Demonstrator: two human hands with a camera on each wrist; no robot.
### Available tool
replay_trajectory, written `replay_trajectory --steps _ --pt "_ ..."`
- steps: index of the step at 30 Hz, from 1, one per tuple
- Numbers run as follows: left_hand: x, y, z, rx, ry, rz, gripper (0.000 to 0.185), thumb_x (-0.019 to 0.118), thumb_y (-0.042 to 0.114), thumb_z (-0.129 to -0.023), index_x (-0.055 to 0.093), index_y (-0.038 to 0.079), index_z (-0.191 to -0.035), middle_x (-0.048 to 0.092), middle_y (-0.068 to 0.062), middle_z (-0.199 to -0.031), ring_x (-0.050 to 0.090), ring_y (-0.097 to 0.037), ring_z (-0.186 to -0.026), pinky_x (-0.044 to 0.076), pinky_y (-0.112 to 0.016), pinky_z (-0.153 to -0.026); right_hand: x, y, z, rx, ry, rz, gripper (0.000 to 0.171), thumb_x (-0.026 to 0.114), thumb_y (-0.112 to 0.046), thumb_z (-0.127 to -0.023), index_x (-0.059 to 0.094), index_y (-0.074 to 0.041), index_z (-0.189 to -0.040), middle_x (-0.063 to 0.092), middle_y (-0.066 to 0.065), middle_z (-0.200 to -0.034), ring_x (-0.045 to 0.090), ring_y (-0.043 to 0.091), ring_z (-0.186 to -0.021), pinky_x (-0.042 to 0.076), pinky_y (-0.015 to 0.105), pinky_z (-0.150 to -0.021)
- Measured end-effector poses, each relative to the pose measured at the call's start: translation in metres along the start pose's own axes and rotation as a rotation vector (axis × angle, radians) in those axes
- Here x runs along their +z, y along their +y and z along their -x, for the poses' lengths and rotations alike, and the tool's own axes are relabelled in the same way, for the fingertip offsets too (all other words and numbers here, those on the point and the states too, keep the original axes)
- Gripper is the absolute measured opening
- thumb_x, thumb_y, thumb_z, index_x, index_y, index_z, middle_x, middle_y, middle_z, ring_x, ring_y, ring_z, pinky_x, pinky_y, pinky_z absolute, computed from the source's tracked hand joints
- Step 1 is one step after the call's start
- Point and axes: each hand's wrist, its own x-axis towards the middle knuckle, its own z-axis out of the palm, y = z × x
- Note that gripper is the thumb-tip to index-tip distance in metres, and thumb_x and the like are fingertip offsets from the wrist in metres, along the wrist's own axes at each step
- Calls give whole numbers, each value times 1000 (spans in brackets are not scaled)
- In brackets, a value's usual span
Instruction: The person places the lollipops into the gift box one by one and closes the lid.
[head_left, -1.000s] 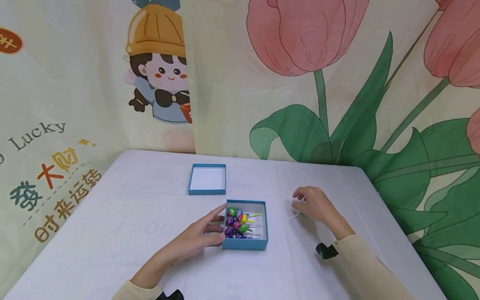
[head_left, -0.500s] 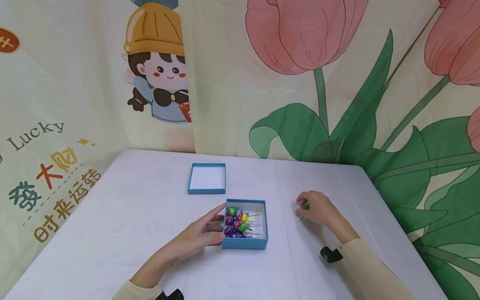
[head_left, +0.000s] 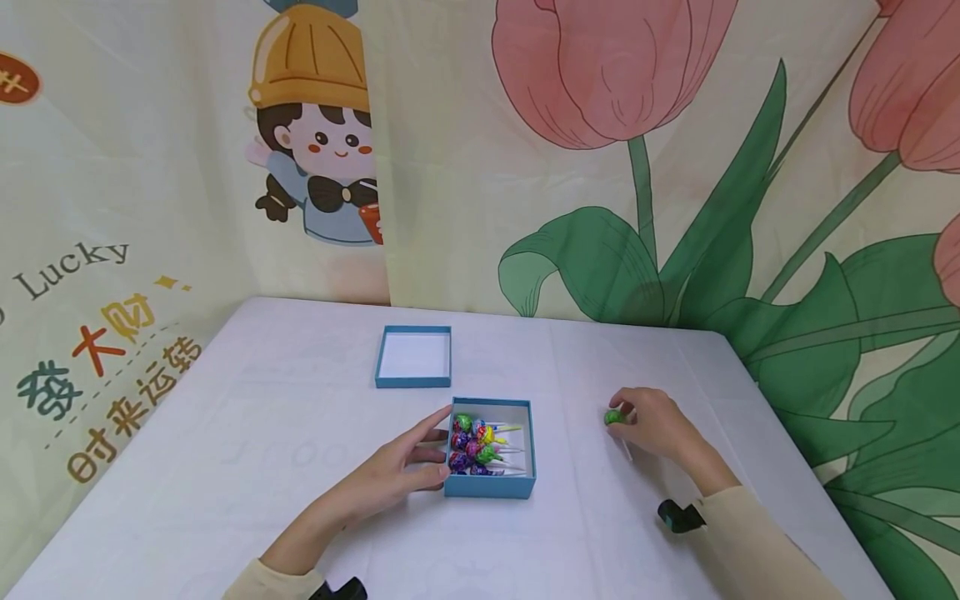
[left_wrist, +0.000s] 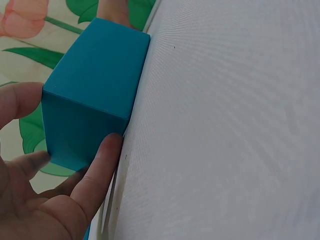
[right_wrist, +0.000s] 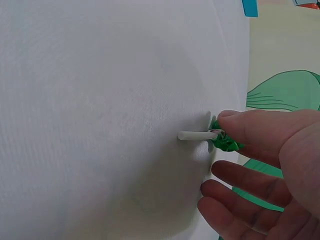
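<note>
A blue open-topped box stands on the table, several wrapped lollipops inside with their sticks pointing right. My left hand rests against the box's left side. In the left wrist view, that hand's fairly straight fingers touch the edges of the blue box without wrapping round it. To the right of the box, my right hand pinches a green lollipop by its head. In the right wrist view, the green lollipop's white stick projects from the thumb and finger toward the tablecloth.
Behind the box lies a shallow blue lid, its white inside facing up. A white cloth covers the table. A curtain printed with tulips and a cartoon figure hangs along the far edge.
My right hand has moved right and slightly nearer, and the green lollipop's head has come into view between its fingers. The left hand and the box have stayed put.
</note>
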Motion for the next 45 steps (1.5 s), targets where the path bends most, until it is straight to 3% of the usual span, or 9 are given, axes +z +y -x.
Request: replay_trajectory --steps 11,19,24,36,45 --pt "0 1 0 -2 -1 -1 82 70 33 -104 22 34 -170 42 -19 -164 51 -40 -143 42 -69 -113 3 1 -4 -47 17 0 15 83 -12 -92 76 -9 -105 74 2 -91 68 17 -84 59 38 -75" --pt "1 3 1 -3 -2 -3 82 70 33 -104 23 35 -170 42 -18 -164 52 -39 -143 40 -69 -115 0 -11 -3 -60 -4 -25 16 81 -7 -93 77 -10 -108 73 1 -96 64 14 -80 57 32 -70" --pt "0 3 0 -6 1 -7 82 70 33 -104 22 34 -171 41 -18 -164 52 -39 -143 39 -70 -114 -6 -38 -3 -94 -21 -82 22 82 -7 -93 77 -7 -114 73 1 -100 63 14 -78 57 27 -67" --pt "0 3 0 -13 -1 -9 83 70 33 -104 22 33 -171 41 -18 -165 51 -40 -143 40 -71 -113 -21 -116 4 -312 -77 -187 26 82 -11 -94 78 -14 -120 74 -5 -111 66 14 -87 59 26 -70" --pt "0 2 0 -29 7 -2 82 70 35 -103 23 35 -170 41 -18 -164 52 -39 -143 40 -73 -111 -17 -152 -1 -403 -92 -218 25 82 -12 -95 78 -16 -119 74 -7 -109 67 8 -85 60 24 -72"
